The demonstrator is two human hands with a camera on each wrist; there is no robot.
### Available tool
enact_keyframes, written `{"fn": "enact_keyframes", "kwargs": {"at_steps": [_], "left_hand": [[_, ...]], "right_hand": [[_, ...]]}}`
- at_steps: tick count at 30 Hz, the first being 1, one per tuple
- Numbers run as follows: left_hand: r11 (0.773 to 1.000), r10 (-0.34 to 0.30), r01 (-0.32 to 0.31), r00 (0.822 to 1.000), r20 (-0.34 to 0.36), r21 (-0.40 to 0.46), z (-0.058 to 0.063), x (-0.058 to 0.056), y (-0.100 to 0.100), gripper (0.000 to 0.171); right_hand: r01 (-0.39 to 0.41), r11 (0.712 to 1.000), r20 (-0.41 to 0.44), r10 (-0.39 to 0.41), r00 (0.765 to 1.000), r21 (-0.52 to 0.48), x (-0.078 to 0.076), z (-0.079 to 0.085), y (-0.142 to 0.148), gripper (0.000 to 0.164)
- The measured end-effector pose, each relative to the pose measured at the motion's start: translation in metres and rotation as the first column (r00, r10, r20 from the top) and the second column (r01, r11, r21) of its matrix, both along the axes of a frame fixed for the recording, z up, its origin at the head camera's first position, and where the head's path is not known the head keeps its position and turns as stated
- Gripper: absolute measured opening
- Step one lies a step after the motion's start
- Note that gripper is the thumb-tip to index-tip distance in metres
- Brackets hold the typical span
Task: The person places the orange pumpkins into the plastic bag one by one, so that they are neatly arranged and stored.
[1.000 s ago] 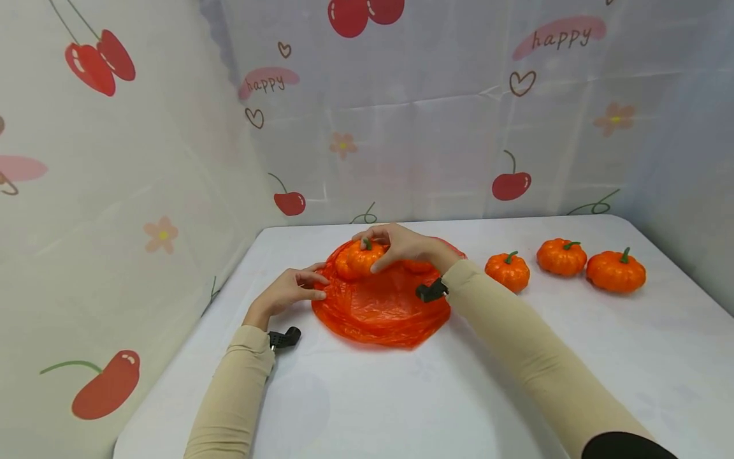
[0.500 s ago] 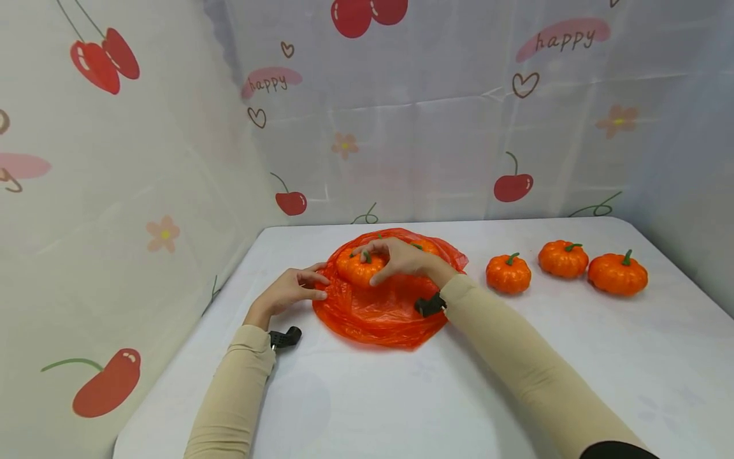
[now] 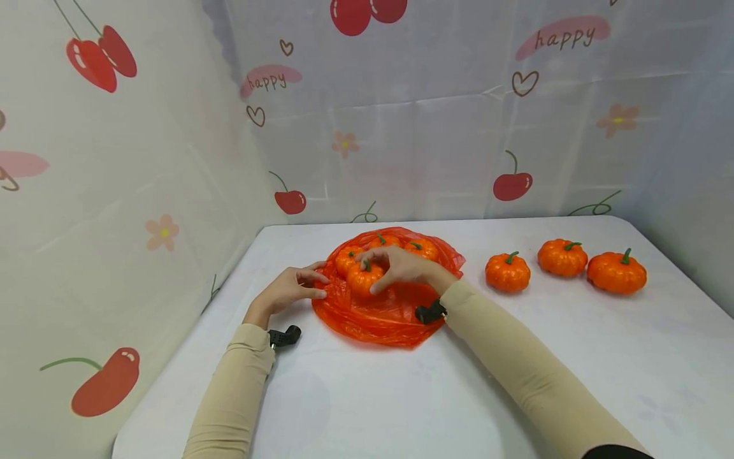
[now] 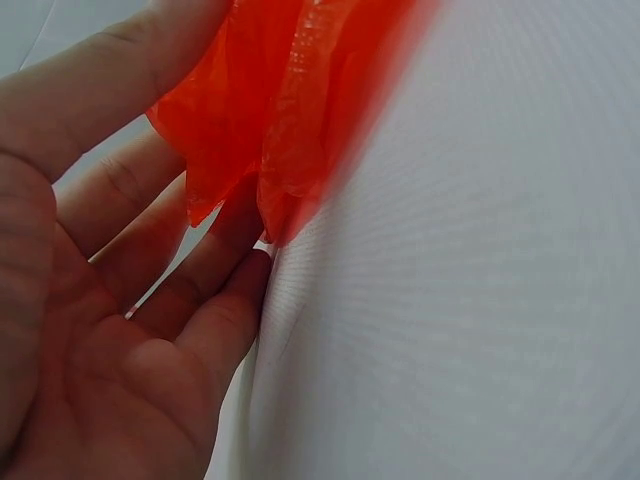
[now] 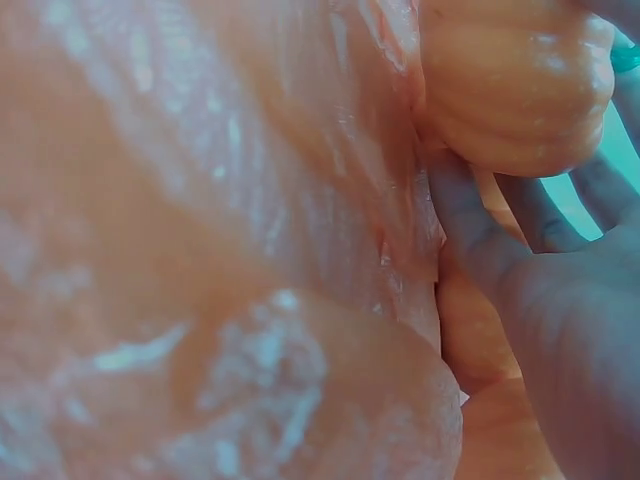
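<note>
A red plastic bag point(image 3: 373, 325) lies on the table with its mouth spread wide. My right hand point(image 3: 404, 264) grips a small orange pumpkin point(image 3: 362, 282) with a green stem, over the left part of the bag; the right wrist view shows fingers around this pumpkin point(image 5: 520, 90). Behind it, three more pumpkins sit in the bag: one at the left point(image 3: 346, 260), one at the back point(image 3: 383, 240) and one at the right point(image 3: 424, 248). At the bag's left edge, my left hand point(image 3: 289, 290) holds the plastic between thumb and fingers, with red film point(image 4: 250, 130) hanging there.
To the right of the bag stand three loose pumpkins: a near one point(image 3: 508, 273), a middle one point(image 3: 562, 257) and a far right one point(image 3: 616, 273). The white table point(image 3: 413, 401) meets patterned curtain walls point(image 3: 424, 146) at the back and sides.
My right hand has brought the pumpkin toward me and lower, into the bag's opening. Pumpkins behind it now show more fully. The left hand stays at the bag's edge.
</note>
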State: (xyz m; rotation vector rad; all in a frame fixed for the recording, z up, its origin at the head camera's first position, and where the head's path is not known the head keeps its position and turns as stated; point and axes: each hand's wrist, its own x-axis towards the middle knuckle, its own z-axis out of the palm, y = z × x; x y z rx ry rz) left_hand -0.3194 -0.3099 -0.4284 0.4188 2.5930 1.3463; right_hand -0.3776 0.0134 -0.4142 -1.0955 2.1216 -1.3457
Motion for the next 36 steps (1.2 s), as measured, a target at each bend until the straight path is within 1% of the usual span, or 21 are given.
{"fn": "enact_keyframes", "kwargs": {"at_steps": [5, 9, 17, 22, 30, 36], "left_hand": [[1.0, -0.003, 0.003, 1.0, 0.006, 0.008, 0.001, 0.001, 0.001, 0.036], [1.0, -0.002, 0.001, 1.0, 0.009, 0.014, 0.0, 0.0, 0.001, 0.035], [1.0, 0.002, -0.002, 1.0, 0.015, 0.013, -0.002, -0.001, -0.001, 0.036], [1.0, 0.01, -0.01, 1.0, 0.011, 0.007, 0.0, 0.0, 0.0, 0.036], [1.0, 0.01, -0.01, 1.0, 0.005, -0.002, 0.0, 0.002, 0.0, 0.036], [1.0, 0.011, -0.011, 1.0, 0.011, -0.009, 0.002, 0.003, 0.002, 0.036]], "right_hand": [[0.003, 0.999, -0.013, -0.003, 1.0, 0.038, 0.001, -0.004, -0.001, 0.048], [0.014, 0.999, -0.029, -0.013, 1.0, 0.046, 0.002, -0.007, -0.004, 0.048], [0.042, 0.998, -0.11, -0.037, 0.993, 0.048, 0.007, -0.009, -0.01, 0.049], [0.053, 0.997, -0.164, -0.044, 0.986, 0.052, 0.01, -0.009, -0.014, 0.05], [0.104, 0.989, -0.166, -0.087, 0.982, 0.101, 0.017, -0.007, -0.017, 0.054], [0.11, 0.985, -0.148, -0.09, 0.985, 0.135, 0.02, -0.003, -0.014, 0.055]]}}
